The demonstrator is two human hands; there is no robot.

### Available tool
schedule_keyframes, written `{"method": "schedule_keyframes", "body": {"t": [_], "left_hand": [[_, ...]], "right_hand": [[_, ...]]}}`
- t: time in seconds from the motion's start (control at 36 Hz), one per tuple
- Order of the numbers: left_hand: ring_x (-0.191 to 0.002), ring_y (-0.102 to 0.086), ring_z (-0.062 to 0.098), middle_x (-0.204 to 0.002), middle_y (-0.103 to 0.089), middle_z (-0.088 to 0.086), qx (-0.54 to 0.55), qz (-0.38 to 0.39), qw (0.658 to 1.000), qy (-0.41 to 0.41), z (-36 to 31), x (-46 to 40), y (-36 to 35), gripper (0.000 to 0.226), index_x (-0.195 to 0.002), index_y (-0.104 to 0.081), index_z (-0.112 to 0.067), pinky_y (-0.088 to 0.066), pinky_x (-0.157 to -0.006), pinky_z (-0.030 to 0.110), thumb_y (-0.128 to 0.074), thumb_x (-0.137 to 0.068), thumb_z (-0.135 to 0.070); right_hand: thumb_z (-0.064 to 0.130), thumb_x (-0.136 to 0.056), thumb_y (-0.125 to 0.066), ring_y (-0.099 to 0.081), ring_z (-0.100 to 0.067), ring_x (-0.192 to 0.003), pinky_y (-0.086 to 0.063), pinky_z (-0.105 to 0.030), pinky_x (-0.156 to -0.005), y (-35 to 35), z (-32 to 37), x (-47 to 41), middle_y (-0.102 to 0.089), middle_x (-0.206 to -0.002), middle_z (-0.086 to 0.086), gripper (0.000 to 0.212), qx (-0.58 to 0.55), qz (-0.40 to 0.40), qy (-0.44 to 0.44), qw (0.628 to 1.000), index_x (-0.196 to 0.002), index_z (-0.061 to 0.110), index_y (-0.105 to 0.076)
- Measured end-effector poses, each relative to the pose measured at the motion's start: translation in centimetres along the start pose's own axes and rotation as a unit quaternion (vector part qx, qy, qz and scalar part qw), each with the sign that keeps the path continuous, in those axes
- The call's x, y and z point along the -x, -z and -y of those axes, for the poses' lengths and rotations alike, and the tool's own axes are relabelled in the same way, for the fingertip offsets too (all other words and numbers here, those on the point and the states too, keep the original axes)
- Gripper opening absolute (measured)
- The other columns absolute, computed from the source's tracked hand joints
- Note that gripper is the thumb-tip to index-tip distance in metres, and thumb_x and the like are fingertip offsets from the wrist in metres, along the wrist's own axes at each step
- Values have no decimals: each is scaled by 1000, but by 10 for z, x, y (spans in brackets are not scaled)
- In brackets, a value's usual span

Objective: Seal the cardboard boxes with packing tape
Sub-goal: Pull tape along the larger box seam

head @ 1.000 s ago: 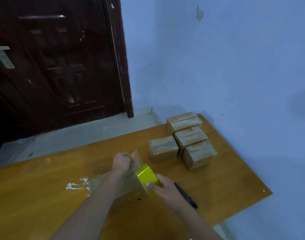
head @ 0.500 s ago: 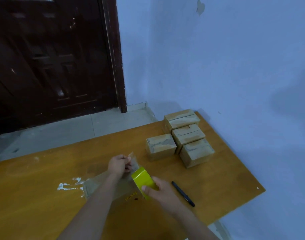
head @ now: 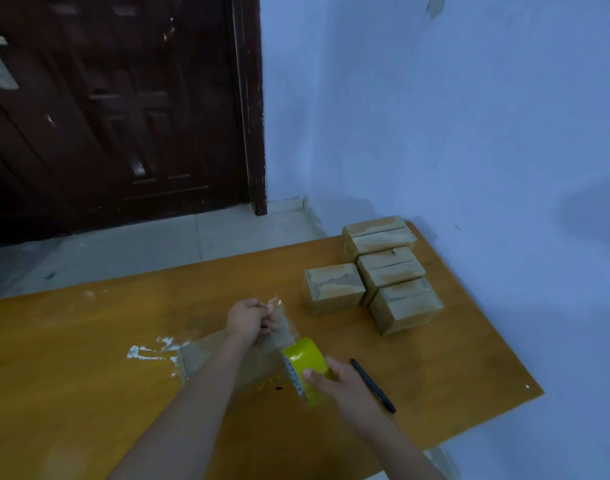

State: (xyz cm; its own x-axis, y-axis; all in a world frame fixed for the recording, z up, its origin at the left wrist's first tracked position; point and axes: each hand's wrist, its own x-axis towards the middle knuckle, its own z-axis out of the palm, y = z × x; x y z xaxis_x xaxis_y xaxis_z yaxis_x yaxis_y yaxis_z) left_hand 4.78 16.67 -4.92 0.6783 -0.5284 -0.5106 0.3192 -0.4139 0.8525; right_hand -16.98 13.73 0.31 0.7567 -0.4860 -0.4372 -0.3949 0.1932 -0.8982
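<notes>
The right hand [head: 345, 382] has its grip clamped on the yellow tape roll [head: 305, 363], while the left hand [head: 250, 318] just beyond it pinches the pulled-out clear tape end [head: 279, 311], both above a flat cardboard box [head: 206, 353] on the desk [head: 89, 375]; four taped boxes [head: 373, 271] sit farther right, a black pen [head: 373, 385] beside the right hand

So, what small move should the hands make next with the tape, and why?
Probably the left hand should draw the clear tape end further from the yellow tape roll, which the right hand holds, and lay it on the box under the forearms. Only a short strip is out so far.
</notes>
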Motion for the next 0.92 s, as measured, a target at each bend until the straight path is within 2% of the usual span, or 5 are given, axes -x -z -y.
{"method": "schedule_keyframes", "body": {"t": [0.39, 0.58, 0.69, 0.78, 0.92], "left_hand": [[-45, -63, 13, -65, -62, 12, -26, -11, 1000, 0, -1, 3, -1, 25, -68, -53, -5, -45, -41, 19, -58, -92, -3], [-43, -61, 12, -65, -59, 11, -41, -11, 999, -4, -6, 10, -4, 25, -69, -50, -6, -45, -42, 18, -56, -93, -3], [-52, -58, 21, -62, -60, 11, -52, -39, 998, -27, -10, 13, -4, 27, -68, -51, -6, -45, -40, 22, -57, -94, -7], [-54, -54, 22, -56, -61, 7, -109, -53, 990, -70, -17, 15, -2, 30, -63, -56, -7, -45, -50, 30, -58, -92, -9], [-70, -53, 22, -74, -60, 7, -194, -83, 973, -93, -28, 15, -5, 21, -74, -61, -8, -35, -57, 28, -60, -92, -20]], "right_hand": [[27, -89, -64, -65, -22, -71, -54, -43, -75, -4, -8, 12, -68, -78, -10, 25, -6, -24, -42, 999, -95, 3, -67], [28, -89, -62, -66, -17, -70, -55, -34, -73, 2, -8, 19, -68, -76, -4, 14, 16, -15, -50, 998, -90, 14, -64], [27, -91, -61, -65, -14, -67, -53, -30, -68, 2, -6, 16, -65, -73, 1, 13, 25, -7, -31, 999, -87, 15, -64], [26, -91, -61, -64, -14, -68, -52, -29, -67, 1, -5, 14, -65, -74, 0, 14, 17, -11, -26, 999, -90, 12, -64], [28, -92, -59, -62, -3, -62, -49, -18, -61, 0, -1, 9, -63, -71, 7, 13, 39, -20, -13, 999, -87, 17, -63]]}}
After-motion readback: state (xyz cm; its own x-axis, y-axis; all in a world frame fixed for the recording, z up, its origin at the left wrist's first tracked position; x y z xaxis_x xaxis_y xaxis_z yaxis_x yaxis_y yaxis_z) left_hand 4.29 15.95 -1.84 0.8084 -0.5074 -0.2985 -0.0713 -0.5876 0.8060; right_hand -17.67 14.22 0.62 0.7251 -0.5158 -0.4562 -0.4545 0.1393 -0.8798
